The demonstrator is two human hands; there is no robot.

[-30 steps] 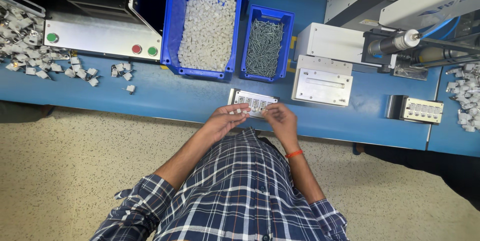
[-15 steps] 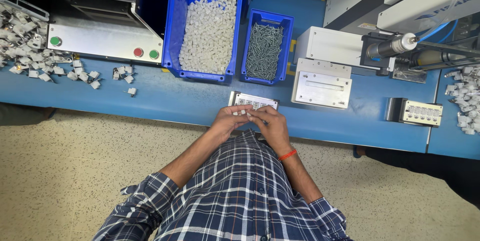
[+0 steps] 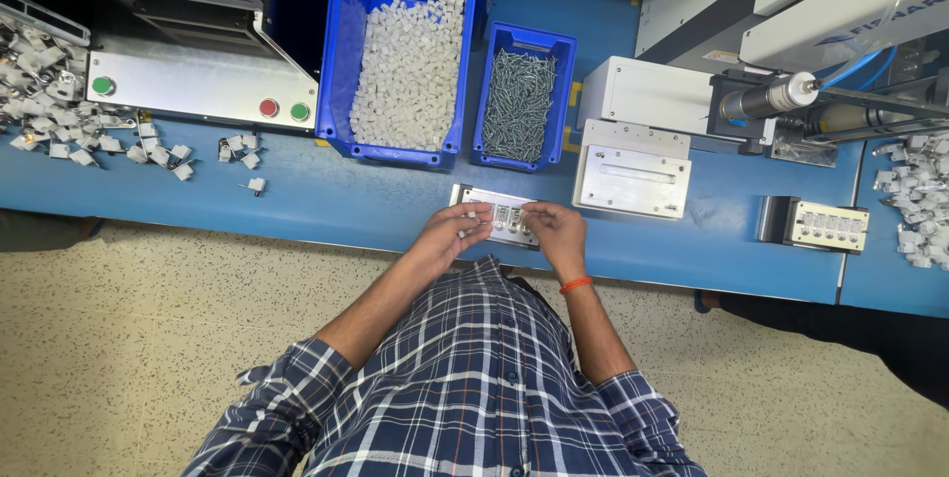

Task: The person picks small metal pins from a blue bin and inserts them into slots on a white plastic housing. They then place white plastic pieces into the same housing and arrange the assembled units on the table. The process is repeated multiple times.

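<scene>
Both hands meet over the jig (image 3: 502, 217) at the bench edge, left hand (image 3: 453, 235) pinching a small white part (image 3: 472, 213), right hand (image 3: 556, 230) with fingertips pressed on the jig, where a slip could drop the part off the near edge.
</scene>
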